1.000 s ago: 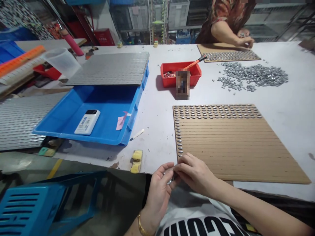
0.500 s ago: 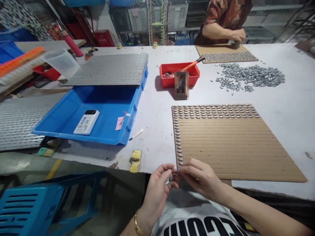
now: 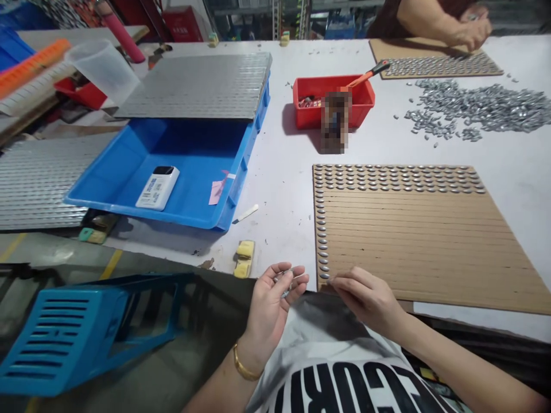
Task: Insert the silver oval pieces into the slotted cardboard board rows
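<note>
A brown grooved cardboard (image 3: 413, 246) lies before me, with rows of small silver oval pieces (image 3: 400, 179) along its far edge and a column of them down its left edge. My left hand (image 3: 275, 304) is palm up just left of the board's near corner, fingers curled round several silver pieces. At that corner, my right hand (image 3: 370, 298) has its fingertips pinched on a small silver piece, touching the lower end of the left column. A loose pile of silver pieces (image 3: 491, 106) lies beyond the board.
On the left, a blue tray (image 3: 189, 166) holds a white box (image 3: 158, 188) under a grey sheet (image 3: 198, 86). A red bin (image 3: 361, 103) stands beyond the board. Another person's hands (image 3: 473, 34) work at a second board (image 3: 400, 49). A blue stool (image 3: 64, 332) stands lower left.
The view has tilted down and shifted left. My hands have moved apart; my right hand has gone from my left hand to the board's near left corner.
</note>
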Motion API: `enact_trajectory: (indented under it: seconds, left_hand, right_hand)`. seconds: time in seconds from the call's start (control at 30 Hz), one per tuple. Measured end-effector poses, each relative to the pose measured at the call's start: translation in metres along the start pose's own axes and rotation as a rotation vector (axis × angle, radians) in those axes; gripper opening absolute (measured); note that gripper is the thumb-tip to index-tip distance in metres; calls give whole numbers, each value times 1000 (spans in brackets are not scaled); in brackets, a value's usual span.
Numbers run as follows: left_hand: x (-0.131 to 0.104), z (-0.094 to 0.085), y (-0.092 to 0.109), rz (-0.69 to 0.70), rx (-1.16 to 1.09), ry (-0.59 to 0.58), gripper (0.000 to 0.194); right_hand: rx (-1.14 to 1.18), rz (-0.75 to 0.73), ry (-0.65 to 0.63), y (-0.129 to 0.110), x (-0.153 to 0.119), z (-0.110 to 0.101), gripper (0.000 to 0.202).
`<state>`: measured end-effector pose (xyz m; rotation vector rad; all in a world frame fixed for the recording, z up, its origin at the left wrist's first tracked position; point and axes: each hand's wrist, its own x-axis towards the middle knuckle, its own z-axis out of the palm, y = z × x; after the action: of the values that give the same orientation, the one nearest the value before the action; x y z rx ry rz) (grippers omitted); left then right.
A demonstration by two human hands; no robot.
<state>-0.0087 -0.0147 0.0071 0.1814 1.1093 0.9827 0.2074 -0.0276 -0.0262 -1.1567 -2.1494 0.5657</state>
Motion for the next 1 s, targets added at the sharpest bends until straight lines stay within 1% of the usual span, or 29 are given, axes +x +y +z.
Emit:
enact_trajectory:
  seconds: [0.27,0.5,0.7,0.77,0.83,1.0]
  left_hand:
    - [0,-6,-9,25,23,-43,25]
    - [-1,-6,-16,11,38,-68,20]
    - [-2,-6,-18,1,57,-94,21]
    - [-2,-5,-19,0,69,-103,21]
    - [-1,-3,-20,6,88,-104,20]
    - [3,12,-16,15,122,-105,19]
  right_hand:
    - [-179,-93,-39,3,-1,11,20]
    - [-220,-129,-65,2,0,10,21]
    - [-280,-134,-113,1,1,10,22]
    - [-251,-115,-113,1,2,9,22]
    - [-167,-71,-110,-1,4,4,22]
    - [184,89,-92,-12,24,-12,22]
